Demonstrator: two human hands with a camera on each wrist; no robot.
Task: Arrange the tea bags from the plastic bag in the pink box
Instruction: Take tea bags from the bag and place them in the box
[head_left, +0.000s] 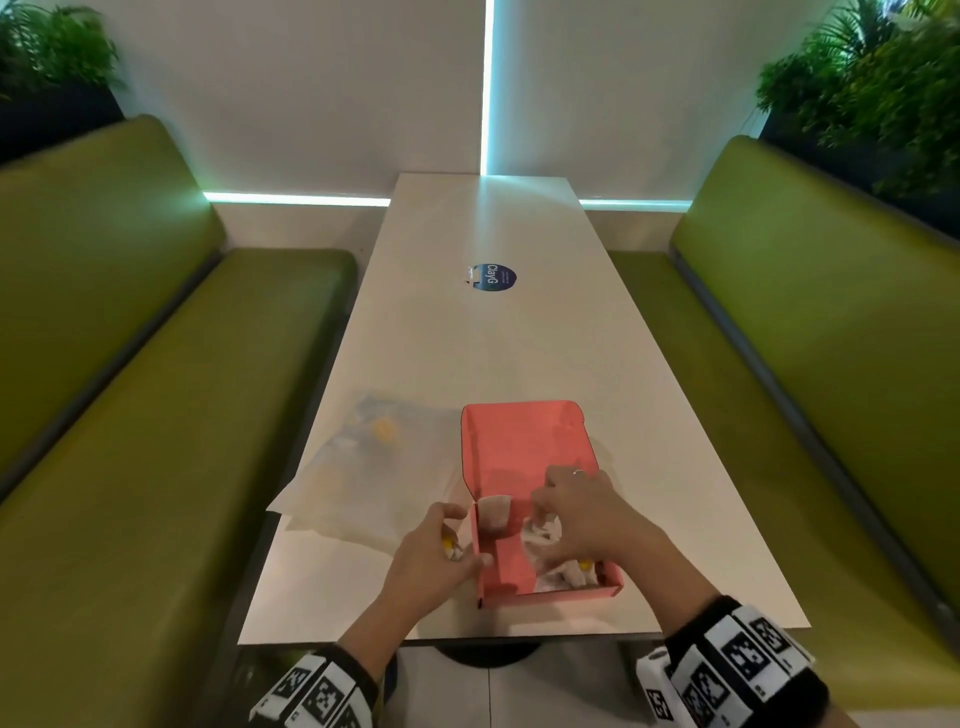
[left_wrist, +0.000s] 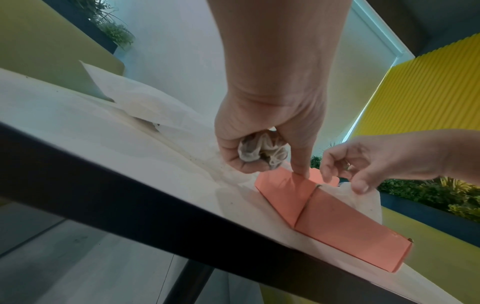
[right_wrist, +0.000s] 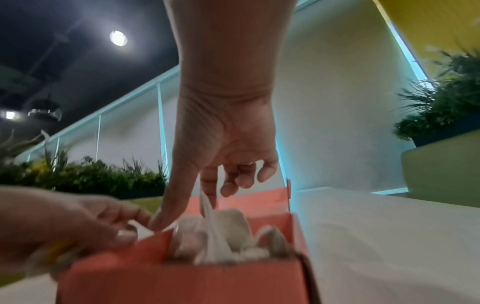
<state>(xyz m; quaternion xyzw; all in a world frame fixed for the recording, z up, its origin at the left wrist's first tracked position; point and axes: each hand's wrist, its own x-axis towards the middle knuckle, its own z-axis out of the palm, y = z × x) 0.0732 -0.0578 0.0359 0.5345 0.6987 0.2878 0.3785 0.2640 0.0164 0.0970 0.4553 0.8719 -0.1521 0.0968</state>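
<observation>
The open pink box sits near the table's front edge, its lid lying open behind it. Several tea bags lie inside the box. My left hand is at the box's left wall and grips a bunch of tea bags, a yellow tag showing; one finger touches the box's edge. My right hand reaches into the box, thumb and forefinger pinching a tea bag. The plastic bag lies flat, left of the box.
The long white table carries a round blue sticker further back. Green benches run along both sides, with plants behind them. The table's front edge is close to my wrists.
</observation>
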